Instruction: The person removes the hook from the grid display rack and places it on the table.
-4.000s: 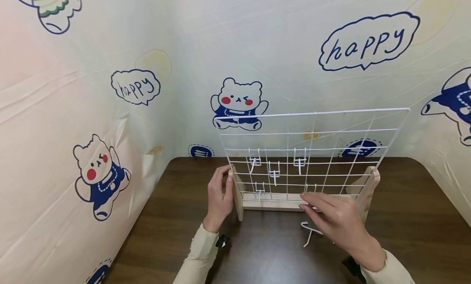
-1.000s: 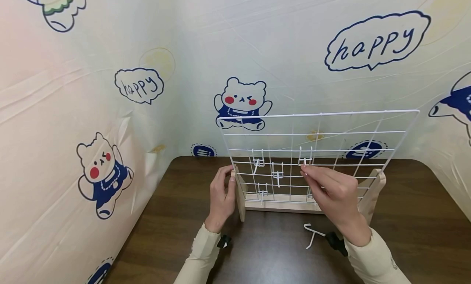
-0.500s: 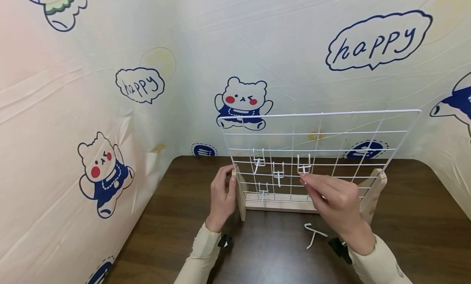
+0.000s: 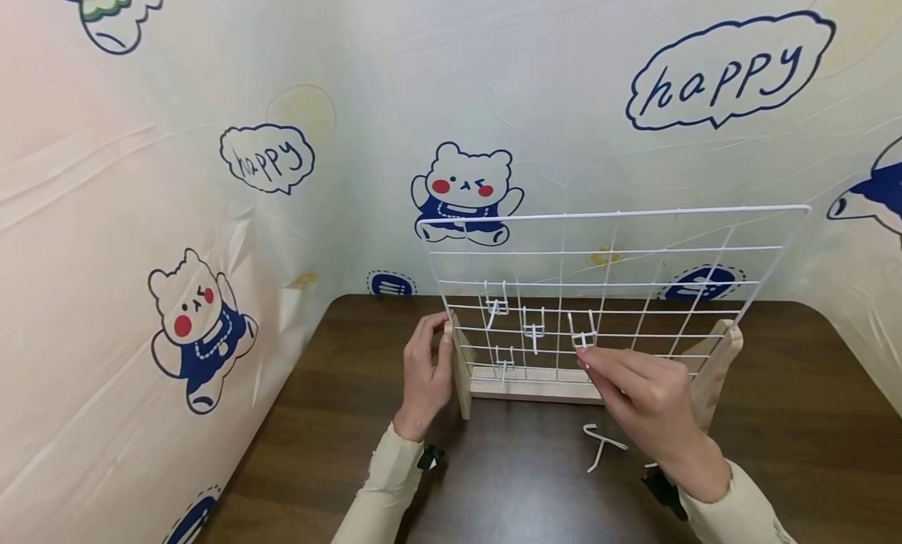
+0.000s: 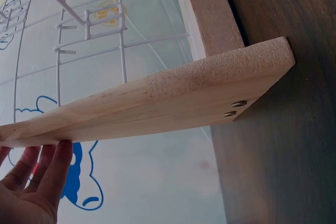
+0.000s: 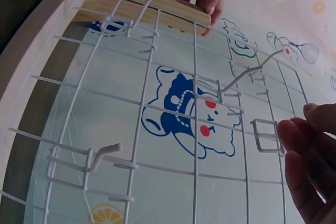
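Note:
A white wire grid panel (image 4: pixel 613 282) stands upright in a wooden base, with several white wire hooks hung on it. Between right thumb and fingertips, my right hand (image 4: pixel 644 387) pinches a hook (image 4: pixel 583 336) by its lower end, close in front of the grid. The right wrist view shows that hook's square wire frame (image 6: pixel 266 136) at the fingertips. My left hand (image 4: pixel 426 372) lies against the left wooden side post (image 4: pixel 460 372). In the left wrist view, fairly straight fingers (image 5: pixel 58 166) touch the post's outer face. One low hook (image 6: pixel 89 166) is hidden behind my right hand in the head view.
A loose white hook (image 4: pixel 602 442) lies on the dark brown table (image 4: pixel 507 481) in front of the rack, with the end of another white wire (image 4: pixel 651 465) beside the right wrist. Printed fabric (image 4: pixel 366 176) hangs behind and at the sides.
My right hand has moved up from the low hook to the upper right one, gripped it and brought it down a row's height. The left hand keeps its place at the post.

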Demonstrator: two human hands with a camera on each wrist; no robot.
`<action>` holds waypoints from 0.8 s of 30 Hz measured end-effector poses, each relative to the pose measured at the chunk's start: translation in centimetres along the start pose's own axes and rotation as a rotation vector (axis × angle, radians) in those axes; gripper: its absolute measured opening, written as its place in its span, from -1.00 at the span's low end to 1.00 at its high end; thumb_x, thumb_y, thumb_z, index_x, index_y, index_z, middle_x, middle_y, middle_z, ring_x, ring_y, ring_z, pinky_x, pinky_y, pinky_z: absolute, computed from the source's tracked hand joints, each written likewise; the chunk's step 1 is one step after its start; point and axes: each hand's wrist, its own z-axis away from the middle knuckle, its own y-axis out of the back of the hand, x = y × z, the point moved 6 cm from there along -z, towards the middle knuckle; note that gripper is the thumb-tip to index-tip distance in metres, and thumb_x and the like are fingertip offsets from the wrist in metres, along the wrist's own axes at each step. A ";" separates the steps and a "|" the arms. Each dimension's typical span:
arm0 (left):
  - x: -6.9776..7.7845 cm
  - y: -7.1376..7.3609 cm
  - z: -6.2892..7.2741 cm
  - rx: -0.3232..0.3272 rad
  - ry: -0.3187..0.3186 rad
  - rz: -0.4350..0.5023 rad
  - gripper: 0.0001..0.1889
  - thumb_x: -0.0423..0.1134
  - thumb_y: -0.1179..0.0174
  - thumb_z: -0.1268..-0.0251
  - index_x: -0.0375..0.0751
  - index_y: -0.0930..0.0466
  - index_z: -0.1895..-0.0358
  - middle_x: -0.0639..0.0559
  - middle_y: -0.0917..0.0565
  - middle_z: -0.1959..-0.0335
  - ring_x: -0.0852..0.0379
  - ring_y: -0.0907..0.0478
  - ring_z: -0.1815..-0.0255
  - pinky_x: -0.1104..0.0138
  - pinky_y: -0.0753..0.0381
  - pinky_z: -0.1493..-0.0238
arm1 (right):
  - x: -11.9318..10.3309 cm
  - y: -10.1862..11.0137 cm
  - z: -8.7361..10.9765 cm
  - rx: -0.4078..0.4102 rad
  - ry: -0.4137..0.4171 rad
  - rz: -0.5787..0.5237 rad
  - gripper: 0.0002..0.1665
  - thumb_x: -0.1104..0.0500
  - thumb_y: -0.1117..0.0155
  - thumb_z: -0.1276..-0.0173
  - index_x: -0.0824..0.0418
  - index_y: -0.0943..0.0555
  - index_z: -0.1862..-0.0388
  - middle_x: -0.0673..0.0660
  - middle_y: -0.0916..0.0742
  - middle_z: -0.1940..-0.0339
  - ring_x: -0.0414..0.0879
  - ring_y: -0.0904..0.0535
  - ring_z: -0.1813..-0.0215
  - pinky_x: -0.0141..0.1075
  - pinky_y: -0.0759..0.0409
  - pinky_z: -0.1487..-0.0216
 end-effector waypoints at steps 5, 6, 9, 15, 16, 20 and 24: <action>0.0 0.0 0.0 0.003 -0.002 0.003 -0.71 -0.28 -0.02 -0.62 -0.20 -0.59 -0.23 -0.09 -0.70 -0.12 0.04 -0.68 -0.02 0.18 -0.83 0.13 | -0.1 0.3 0.6 -0.003 0.012 -0.001 -0.53 0.02 -0.14 -0.64 0.24 -0.86 0.32 0.13 -0.86 0.44 0.01 -0.79 0.49 -0.17 -0.70 0.47; 0.0 0.0 0.0 0.002 0.002 0.003 -0.71 -0.28 -0.02 -0.62 -0.20 -0.59 -0.23 -0.09 -0.70 -0.12 0.05 -0.68 -0.02 0.18 -0.83 0.12 | -0.1 0.3 0.7 -0.014 0.009 -0.001 -0.52 0.02 -0.14 -0.64 0.24 -0.86 0.32 0.13 -0.86 0.43 0.01 -0.79 0.49 -0.17 -0.71 0.46; -0.1 -0.1 0.0 -0.006 0.017 0.005 -0.71 -0.27 -0.01 -0.62 -0.18 -0.58 -0.24 -0.08 -0.69 -0.13 0.06 -0.68 -0.04 0.19 -0.82 0.09 | -0.1 0.3 1.0 -0.032 0.003 0.004 -0.51 0.01 -0.14 -0.64 0.24 -0.85 0.32 0.14 -0.87 0.43 0.01 -0.79 0.49 -0.16 -0.71 0.46; 0.0 0.0 -0.3 0.001 0.007 0.004 -0.72 -0.26 -0.02 -0.62 -0.17 -0.58 -0.23 -0.08 -0.69 -0.12 0.06 -0.68 -0.03 0.19 -0.83 0.11 | -0.2 0.3 1.3 -0.051 0.012 0.013 -0.52 0.01 -0.14 -0.64 0.22 -0.86 0.32 0.13 -0.87 0.42 0.01 -0.80 0.47 -0.14 -0.71 0.45; 0.0 0.0 -0.3 0.003 0.003 0.002 -0.72 -0.26 -0.02 -0.62 -0.18 -0.58 -0.23 -0.08 -0.70 -0.12 0.06 -0.68 -0.02 0.19 -0.83 0.12 | -0.2 0.3 1.3 -0.051 0.015 0.015 -0.52 0.01 -0.14 -0.64 0.22 -0.86 0.32 0.13 -0.87 0.42 0.00 -0.80 0.47 -0.14 -0.71 0.46; 0.0 0.0 -0.3 0.008 0.006 -0.007 -0.72 -0.27 -0.03 -0.61 -0.19 -0.59 -0.22 -0.07 -0.70 -0.10 0.07 -0.68 0.00 0.23 -0.82 0.15 | -0.3 0.4 1.6 -0.055 0.019 0.018 -0.53 0.01 -0.13 -0.65 0.20 -0.86 0.32 0.11 -0.87 0.43 0.00 -0.80 0.48 -0.16 -0.70 0.47; 0.0 0.1 0.0 0.014 0.005 -0.011 -0.72 -0.28 -0.05 -0.60 -0.20 -0.60 -0.22 -0.06 -0.70 -0.10 0.07 -0.69 0.01 0.23 -0.82 0.16 | -0.4 0.4 2.0 -0.064 0.026 0.021 -0.52 0.02 -0.12 -0.65 0.19 -0.86 0.33 0.10 -0.86 0.44 -0.02 -0.79 0.49 -0.18 -0.70 0.49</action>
